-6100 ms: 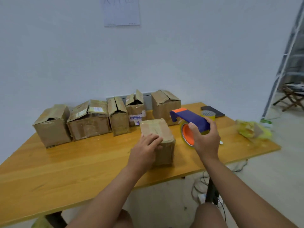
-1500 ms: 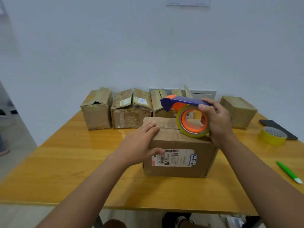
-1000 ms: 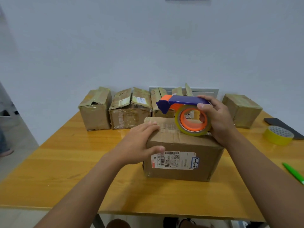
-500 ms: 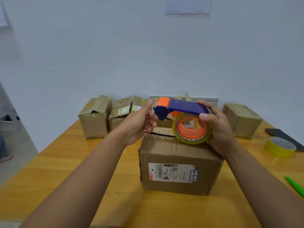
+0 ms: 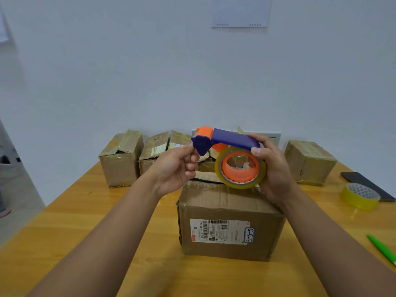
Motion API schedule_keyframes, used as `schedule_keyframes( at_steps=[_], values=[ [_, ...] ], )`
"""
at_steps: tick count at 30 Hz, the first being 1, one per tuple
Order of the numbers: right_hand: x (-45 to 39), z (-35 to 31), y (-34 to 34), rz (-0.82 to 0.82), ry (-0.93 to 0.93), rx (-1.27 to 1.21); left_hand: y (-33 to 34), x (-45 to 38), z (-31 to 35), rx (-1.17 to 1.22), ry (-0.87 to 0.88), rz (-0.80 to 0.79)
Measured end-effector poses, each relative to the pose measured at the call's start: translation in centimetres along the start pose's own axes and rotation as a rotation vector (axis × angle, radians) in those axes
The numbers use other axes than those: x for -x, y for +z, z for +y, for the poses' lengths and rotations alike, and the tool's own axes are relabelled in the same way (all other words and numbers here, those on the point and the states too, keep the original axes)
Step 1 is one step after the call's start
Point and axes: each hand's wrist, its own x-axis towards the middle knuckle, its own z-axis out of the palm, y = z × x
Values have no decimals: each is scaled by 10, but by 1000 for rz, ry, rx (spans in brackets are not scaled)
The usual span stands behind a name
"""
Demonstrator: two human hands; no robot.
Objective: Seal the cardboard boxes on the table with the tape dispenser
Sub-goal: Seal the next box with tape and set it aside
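Head view: tape dispenser (image 5: 232,155) held above labelled cardboard box (image 5: 229,219), likely to free tape end before sealing. Right hand (image 5: 272,168) wrapped round roll and blue handle. Left hand (image 5: 173,168) pinches dispenser's front tip with fingertips, other fingers loosely curled. Box top seam appears untaped; more boxes (image 5: 121,159) stand behind box

Green pen (image 5: 383,249) cut by right edge

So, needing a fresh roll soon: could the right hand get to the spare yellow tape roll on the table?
Probably yes, once freed: the spare tape roll lies uncovered on that side, but the right hand grips the tape dispenser.
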Motion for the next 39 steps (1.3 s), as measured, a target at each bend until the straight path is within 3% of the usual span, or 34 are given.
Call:
schedule_keyframes(
  at_steps=[8, 16, 22, 25, 29, 39],
  values=[
    [3, -6, -7, -23, 3, 95, -3, -1, 2, -344, -29, 100],
    [2, -19, -6, -128, -10, 395, -19, 8, 8, -526, -8, 112],
    [1, -32, -4, -155, 3, 471, -49, 19, 14, -520, 16, 201],
    [-3, -39, -13, -144, 14, 542, -63, 24, 12, -560, -8, 172],
    [-7, -36, -8, -154, 23, 604, -62, 19, -2, -486, -30, 258],
    [-16, -18, 5, -182, 61, 711, -82, 18, -30, -378, -103, 297]
  ],
)
